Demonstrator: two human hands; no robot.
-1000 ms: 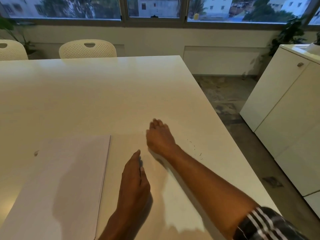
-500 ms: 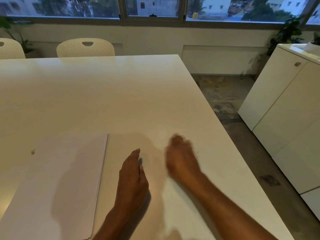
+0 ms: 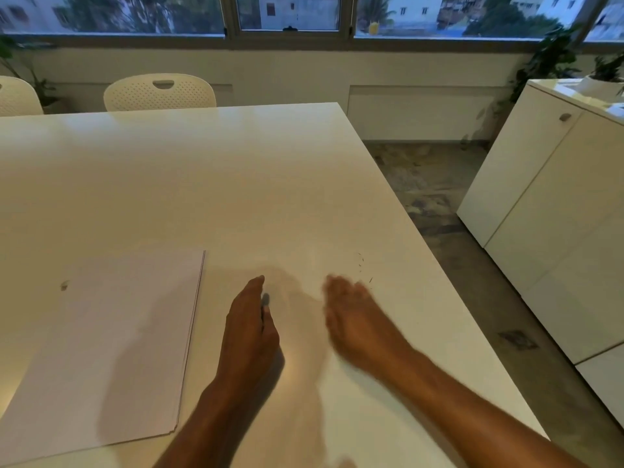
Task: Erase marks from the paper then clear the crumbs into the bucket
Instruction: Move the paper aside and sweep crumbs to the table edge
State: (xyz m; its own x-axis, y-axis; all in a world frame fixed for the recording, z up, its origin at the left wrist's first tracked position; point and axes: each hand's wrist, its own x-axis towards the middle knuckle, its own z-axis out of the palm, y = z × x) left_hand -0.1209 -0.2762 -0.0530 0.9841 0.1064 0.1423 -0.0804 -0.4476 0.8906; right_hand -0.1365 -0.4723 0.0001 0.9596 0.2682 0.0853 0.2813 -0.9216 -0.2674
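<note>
White laminate makes up the tabletop (image 3: 236, 184), which fills most of the head view. A stack of white paper (image 3: 111, 346) lies flat on its near left part, with a small dark smudge (image 3: 64, 285) close to the sheet's far left corner. Just right of the stack, the left hand (image 3: 250, 329) stands on its edge on the tabletop, fingers straight and together pointing away from the person, its grip relaxed; a small grey thing shows at the fingers, too small to tell what it is. Further right, the right hand (image 3: 354, 319) is low over the tabletop and blurred, so I cannot tell how its grip stands. Beyond its fingers, a few thin dark crumbs (image 3: 363, 268) lie scattered on the bare surface near the right edge of the tabletop, apart from the paper. Both forearms come in from the bottom of the view, casting shadows on the paper and tabletop. Two cream perforated chairs (image 3: 158, 92) stand at the far side, under a long window (image 3: 287, 15). A white cabinet (image 3: 547, 211) stands to the right across a strip of mottled floor (image 3: 435, 197), with leafy plants (image 3: 553, 62) behind it.
</note>
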